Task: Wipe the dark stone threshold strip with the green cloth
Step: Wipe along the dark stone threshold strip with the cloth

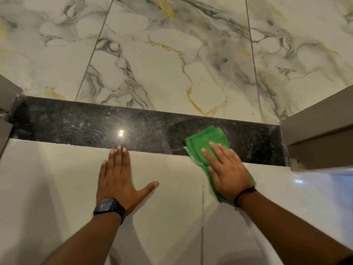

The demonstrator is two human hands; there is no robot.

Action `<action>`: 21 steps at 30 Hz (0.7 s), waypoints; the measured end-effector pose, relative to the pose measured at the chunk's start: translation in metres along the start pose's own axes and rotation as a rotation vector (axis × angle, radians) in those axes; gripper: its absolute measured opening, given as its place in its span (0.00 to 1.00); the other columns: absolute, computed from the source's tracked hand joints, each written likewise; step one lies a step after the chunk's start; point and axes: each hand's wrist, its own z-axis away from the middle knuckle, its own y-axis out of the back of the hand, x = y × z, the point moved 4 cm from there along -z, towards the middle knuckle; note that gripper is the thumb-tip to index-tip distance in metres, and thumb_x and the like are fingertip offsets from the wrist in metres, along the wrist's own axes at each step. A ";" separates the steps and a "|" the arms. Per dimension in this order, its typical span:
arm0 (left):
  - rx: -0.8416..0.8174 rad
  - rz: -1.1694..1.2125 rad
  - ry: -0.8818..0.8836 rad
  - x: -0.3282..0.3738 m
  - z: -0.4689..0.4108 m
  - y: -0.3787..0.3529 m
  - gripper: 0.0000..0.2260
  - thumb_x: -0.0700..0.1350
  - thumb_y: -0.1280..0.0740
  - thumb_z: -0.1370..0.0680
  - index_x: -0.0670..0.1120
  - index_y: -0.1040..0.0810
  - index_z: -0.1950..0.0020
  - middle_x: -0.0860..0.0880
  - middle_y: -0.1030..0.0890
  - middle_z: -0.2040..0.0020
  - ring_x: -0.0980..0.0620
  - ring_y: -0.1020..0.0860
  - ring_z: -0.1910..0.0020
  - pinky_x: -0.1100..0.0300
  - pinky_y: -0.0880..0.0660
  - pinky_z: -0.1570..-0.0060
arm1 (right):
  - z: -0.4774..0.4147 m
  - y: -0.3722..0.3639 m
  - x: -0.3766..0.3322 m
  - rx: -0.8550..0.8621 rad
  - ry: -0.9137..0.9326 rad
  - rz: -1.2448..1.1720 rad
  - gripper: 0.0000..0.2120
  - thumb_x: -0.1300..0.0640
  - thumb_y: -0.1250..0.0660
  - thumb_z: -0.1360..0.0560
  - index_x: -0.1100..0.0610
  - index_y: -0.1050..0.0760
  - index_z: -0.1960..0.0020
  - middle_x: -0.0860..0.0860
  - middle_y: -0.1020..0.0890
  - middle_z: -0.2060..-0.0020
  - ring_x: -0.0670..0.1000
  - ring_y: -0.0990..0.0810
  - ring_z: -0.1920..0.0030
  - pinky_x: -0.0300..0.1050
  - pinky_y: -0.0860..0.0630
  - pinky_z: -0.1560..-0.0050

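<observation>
A dark speckled stone threshold strip (107, 127) runs across the floor from left to right, dusty with swirl marks on its left part. A folded green cloth (206, 140) lies partly on the strip's right part and partly on the cream tile below it. My right hand (227, 173) lies flat on the cloth, fingers spread, pressing it down. My left hand (118, 180) rests flat on the cream tile with its fingers apart and its fingertips at the strip's near edge; it holds nothing. A black watch sits on the left wrist.
White marble tiles with grey and gold veins (162, 64) lie beyond the strip. Grey door-frame posts stand at the strip's left end (7, 94) and right end (317, 131). Glossy cream tile (57, 188) covers the near floor.
</observation>
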 end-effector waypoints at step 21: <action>0.039 -0.011 0.119 -0.054 -0.007 0.011 0.55 0.81 0.56 0.35 0.43 0.64 0.23 0.43 0.60 0.21 0.46 0.62 0.23 0.46 0.59 0.25 | -0.113 -0.014 -0.096 0.091 -0.279 -0.023 0.26 0.47 0.50 0.21 0.42 0.52 0.25 0.52 0.48 0.23 0.58 0.51 0.24 0.59 0.57 0.27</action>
